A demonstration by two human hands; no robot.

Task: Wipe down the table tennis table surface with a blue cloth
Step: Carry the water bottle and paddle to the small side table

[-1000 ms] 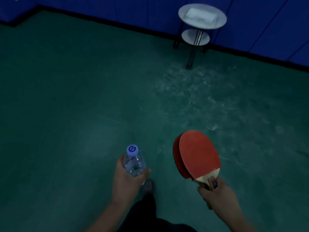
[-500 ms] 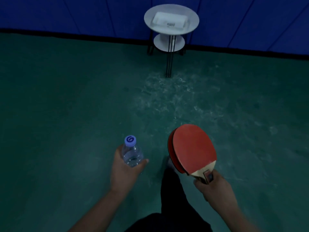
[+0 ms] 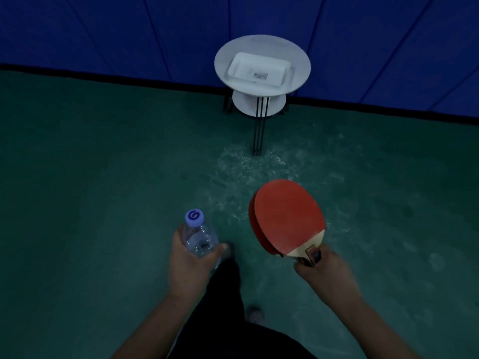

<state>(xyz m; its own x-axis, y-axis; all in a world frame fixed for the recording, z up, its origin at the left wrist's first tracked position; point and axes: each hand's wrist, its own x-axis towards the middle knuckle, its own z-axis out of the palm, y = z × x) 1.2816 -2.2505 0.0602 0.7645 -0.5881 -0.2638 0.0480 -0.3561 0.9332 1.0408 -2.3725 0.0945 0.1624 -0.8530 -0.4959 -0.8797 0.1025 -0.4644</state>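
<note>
Wiping not yet begun; I see neither blue cloth nor table tennis table.
My left hand has its fingers wrapped round a water bottle; my right hand clenches two red paddles, facing a round side counter.

Both forearms extended forward and down, left hand curled around a clear water bottle, thumb on its near side, right hand gripping the handles of two stacked red paddles, blades pointing away, hands apart.
</note>
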